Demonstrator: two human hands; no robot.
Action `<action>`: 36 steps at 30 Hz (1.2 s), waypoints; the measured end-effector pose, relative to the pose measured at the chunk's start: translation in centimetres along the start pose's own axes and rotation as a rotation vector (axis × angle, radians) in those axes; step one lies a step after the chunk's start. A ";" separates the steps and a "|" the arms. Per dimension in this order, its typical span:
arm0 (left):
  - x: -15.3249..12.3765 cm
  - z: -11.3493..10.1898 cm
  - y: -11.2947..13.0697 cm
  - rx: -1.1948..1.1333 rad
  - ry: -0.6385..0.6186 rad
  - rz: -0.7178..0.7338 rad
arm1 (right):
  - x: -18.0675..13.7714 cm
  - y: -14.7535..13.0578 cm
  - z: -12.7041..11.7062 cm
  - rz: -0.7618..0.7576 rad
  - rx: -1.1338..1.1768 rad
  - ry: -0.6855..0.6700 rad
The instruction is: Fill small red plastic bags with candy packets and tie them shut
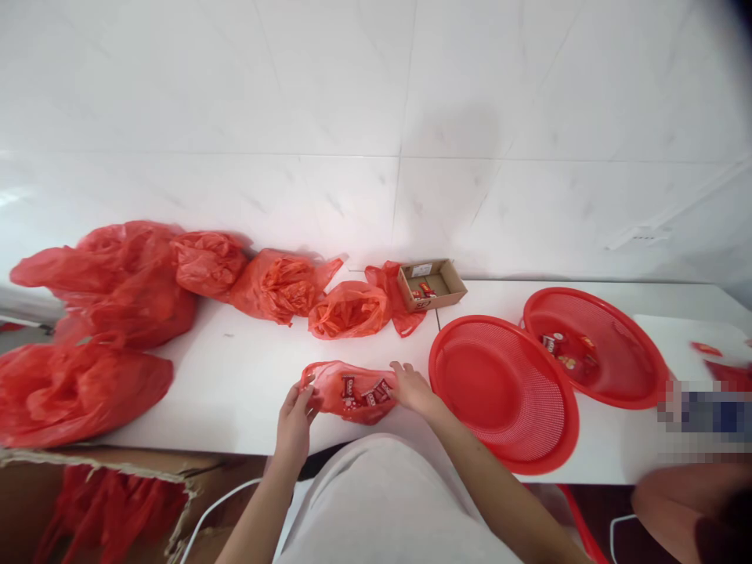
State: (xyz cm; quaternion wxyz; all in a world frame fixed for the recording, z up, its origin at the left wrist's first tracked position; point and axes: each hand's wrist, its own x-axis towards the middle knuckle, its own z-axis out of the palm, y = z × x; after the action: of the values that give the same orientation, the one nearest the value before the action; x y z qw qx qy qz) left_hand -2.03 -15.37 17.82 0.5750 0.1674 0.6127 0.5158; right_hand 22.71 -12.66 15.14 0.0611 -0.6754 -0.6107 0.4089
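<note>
A red plastic bag (330, 395) lies on the white table right in front of me, its mouth spread. Inside it show several small dark-red wrapped packets (376, 393) with white lettering. My left hand (298, 403) grips the bag's left edge between thumb and fingers. At the opposite side, my right hand (410, 384) is closed on the bag's right edge, with part of its fingers hidden. An oval red plastic basket (504, 392) stands just right of my right hand, with no items visible in it.
A second red basket (634, 360) holds several small packets. Behind the bag is a cardboard box (438, 296) with a few packets. Filled red bags (282, 286) line the wall. Below left, a large carton (193, 501) holds red bags. Another person's arm (693, 501) is at right.
</note>
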 end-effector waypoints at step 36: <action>-0.8 -3.6 12.9 0.473 -0.724 0.675 | -6.8 -15.1 -4.6 -0.323 0.490 0.586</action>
State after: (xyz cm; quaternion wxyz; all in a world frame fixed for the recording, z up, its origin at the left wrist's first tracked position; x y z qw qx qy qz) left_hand -9.96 -12.24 28.16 0.4986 0.6460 0.3871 0.4293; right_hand 14.48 -13.01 30.22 0.4545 -0.6243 -0.5501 0.3177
